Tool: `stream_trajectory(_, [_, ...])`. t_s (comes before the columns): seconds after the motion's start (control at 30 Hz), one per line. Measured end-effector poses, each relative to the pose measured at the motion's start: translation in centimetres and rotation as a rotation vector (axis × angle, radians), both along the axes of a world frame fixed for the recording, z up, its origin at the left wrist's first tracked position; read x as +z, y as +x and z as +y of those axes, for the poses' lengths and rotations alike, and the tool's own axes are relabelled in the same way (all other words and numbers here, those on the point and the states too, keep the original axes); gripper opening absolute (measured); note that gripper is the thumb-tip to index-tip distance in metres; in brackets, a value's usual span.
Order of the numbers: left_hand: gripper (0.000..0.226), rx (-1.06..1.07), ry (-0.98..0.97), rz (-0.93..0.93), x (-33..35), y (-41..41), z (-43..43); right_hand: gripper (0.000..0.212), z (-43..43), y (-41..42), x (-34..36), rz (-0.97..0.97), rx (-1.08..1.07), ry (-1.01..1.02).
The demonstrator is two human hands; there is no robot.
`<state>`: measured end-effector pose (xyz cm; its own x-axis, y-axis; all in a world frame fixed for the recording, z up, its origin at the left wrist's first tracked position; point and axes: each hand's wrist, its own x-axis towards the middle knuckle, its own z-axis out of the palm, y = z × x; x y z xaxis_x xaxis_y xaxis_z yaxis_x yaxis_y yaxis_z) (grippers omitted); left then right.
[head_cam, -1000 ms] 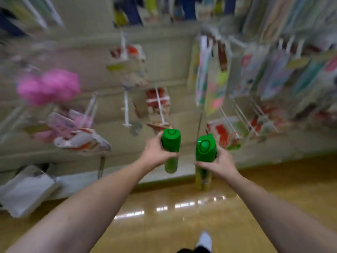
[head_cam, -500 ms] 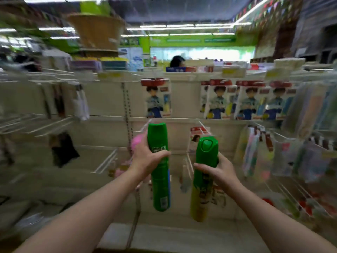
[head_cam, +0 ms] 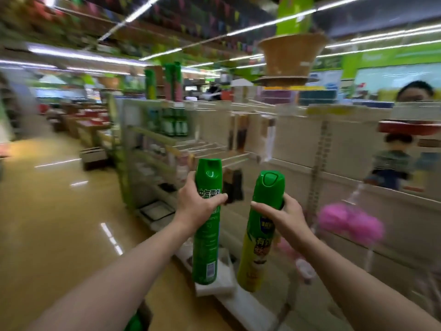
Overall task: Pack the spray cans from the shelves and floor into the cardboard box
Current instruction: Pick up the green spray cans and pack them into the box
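- Since the earlier frame, the view has swung left along the aisle floor (head_cam: 47,223); both cans stay raised.
- Left grip (head_cam: 198,206) clamps the upright green can (head_cam: 206,254) in mid-air.
- Right grip (head_cam: 284,217) clamps the tilted yellow-green can (head_cam: 256,249), near the shelf (head_cam: 346,149).

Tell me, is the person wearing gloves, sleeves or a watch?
No. The left hand and the right hand are bare, with no gloves or rings showing. The left forearm and right forearm are bare too: no sleeves, watch or bracelet in view.
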<state>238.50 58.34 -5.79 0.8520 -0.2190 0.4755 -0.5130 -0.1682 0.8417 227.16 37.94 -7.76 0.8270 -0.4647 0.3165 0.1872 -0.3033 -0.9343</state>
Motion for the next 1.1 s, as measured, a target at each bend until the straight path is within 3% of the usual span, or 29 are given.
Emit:
stream_trajectory(0.1, [0.06, 0.173, -0.03, 0.009, -0.2, 3.5, 4.8, 0.038, 3.1, 6.8, -0.1, 0.019, 0.168, 0.003])
stream_trajectory(0.37, [0.052, 0.581, -0.006, 0.035, -1.9, 9.7, 15.1, 0.042, 12.4, 22.3, -1.3, 0.051, 0.54, -0.001])
stream_trajectory(0.63, [0.061, 0.818, -0.02, 0.139, -5.3, 14.6, 23.4, 0.044, 21.8, 32.0, -4.6, 0.123, 0.763, -0.037])
stream_trajectory(0.97, [0.061, 0.84, 0.037, 0.249, -12.0, 26.4, 34.8, 0.036, 34.0, 44.3, -10.5, 0.205, 0.814, -0.064])
stream_trajectory(1.1, [0.055, 0.797, 0.055, 0.313, -14.2, 30.7, 38.0, 0.046, 36.9, 48.5, -12.9, 0.228, 0.761, -0.038])
